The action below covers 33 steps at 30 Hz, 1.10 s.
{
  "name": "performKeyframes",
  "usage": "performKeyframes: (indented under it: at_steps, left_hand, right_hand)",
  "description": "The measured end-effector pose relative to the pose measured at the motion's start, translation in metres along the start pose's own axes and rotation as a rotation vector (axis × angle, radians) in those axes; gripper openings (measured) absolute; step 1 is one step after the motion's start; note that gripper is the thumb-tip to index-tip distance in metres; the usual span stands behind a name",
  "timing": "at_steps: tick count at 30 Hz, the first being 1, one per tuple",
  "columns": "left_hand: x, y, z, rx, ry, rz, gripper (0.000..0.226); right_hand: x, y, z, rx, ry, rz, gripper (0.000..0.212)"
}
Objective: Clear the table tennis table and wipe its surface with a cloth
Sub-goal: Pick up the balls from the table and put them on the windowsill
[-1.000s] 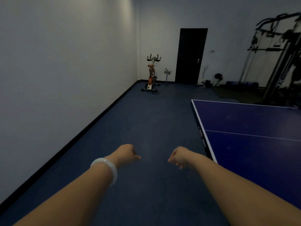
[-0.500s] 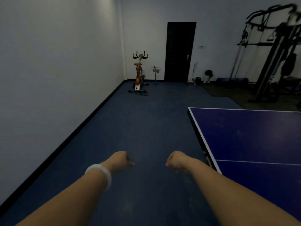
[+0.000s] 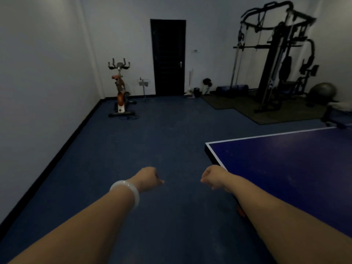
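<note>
The dark blue table tennis table (image 3: pixel 297 164) with white edge lines fills the right side, and its near corner lies just beyond my right hand. My left hand (image 3: pixel 148 179), with a white bangle on the wrist, is stretched out over the floor, its fingers curled and holding nothing. My right hand (image 3: pixel 213 177) is curled the same way beside the table's left edge and holds nothing. A small red-orange thing (image 3: pixel 241 212) peeks out by the table edge under my right forearm; what it is stays unclear. No cloth is in view.
An orange exercise bike (image 3: pixel 120 92) stands by the left wall. A black door (image 3: pixel 168 56) is in the far wall. A black weight rack (image 3: pixel 276 60) on a dark mat and a grey ball (image 3: pixel 322 92) stand at the back right. Blue floor lies ahead.
The view has swung right and moved forward: the table corner is closer and the weight rack shows fully. Both hands stay curled and stretched out.
</note>
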State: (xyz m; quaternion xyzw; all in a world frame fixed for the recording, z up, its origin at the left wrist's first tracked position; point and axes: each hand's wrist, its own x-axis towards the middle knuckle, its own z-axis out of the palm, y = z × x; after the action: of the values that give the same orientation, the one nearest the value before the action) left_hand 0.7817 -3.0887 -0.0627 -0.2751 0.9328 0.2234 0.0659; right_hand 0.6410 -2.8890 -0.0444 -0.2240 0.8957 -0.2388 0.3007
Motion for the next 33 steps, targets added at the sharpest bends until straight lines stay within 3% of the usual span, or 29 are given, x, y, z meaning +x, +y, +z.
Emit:
performKeyframes:
  at_steps: [9,20,28,33]
  left_hand:
    - [0.281,0.042,-0.036,0.040,-0.064,0.095,0.034]
    - [0.589,0.040,-0.103,-0.009,-0.114,0.127,0.025]
    - [0.847,0.068,-0.145,0.106,-0.196,0.307,0.040]
    - [0.972,0.127,-0.160,0.133,-0.269,0.444,0.032]
  right_hand:
    - [0.254,-0.028,-0.103,0.000,0.090,0.013,0.032]
    - [0.533,-0.080,-0.206,-0.033,0.091,0.102,0.035]
    - [0.716,-0.087,-0.285,-0.005,0.194,0.279,0.035]
    - [0.781,-0.062,-0.339,0.161,0.321,0.444,0.032]
